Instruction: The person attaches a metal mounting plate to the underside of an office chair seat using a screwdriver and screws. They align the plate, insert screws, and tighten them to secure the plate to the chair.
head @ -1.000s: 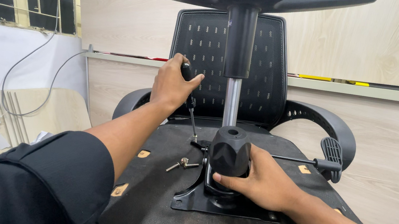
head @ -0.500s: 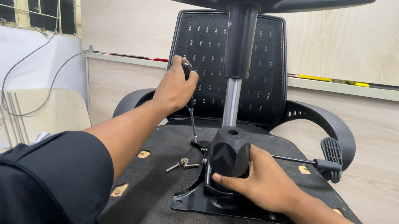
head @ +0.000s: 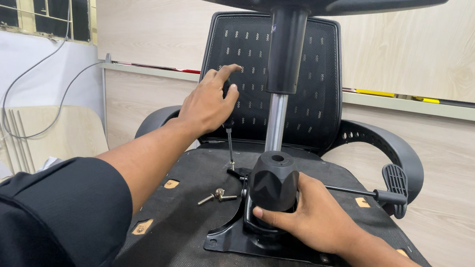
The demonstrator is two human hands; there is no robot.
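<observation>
Gripping the top of a slim screwdriver [head: 228, 141], our left hand [head: 208, 105] has its fingers [head: 225, 71] loosely curled over the handle, the forefinger lifted and stretched toward the mesh backrest [head: 316, 71] — the thumb side is hidden, so we cannot tell how tightly the handle is clamped. The shaft runs down and slightly right to its tip on the black metal mounting plate [head: 225, 242], just left of the round black mechanism housing [head: 273, 182].

Our right hand [head: 314, 217] lies against that housing from the right, fingers close together and wrapped round its near lower side, the thumb pressed along the front; it is closed on the housing. The housing stands upright on the plate, near the middle of the upturned seat underside [head: 175, 263], which fills the near part of the scene.

Just left of the plate a loose bolt with a washer [head: 217, 195] lies on the seat fabric. A thin lever [head: 356, 192] runs right from the housing to a ribbed black paddle [head: 396, 181]. Beyond the housing a chrome gas cylinder [head: 275, 123] rises into a black sleeve under the chair base at the top edge. Curved armrests [head: 391, 148] flank the backrest — far left, pale boards [head: 41, 129] lean against a white wall.
</observation>
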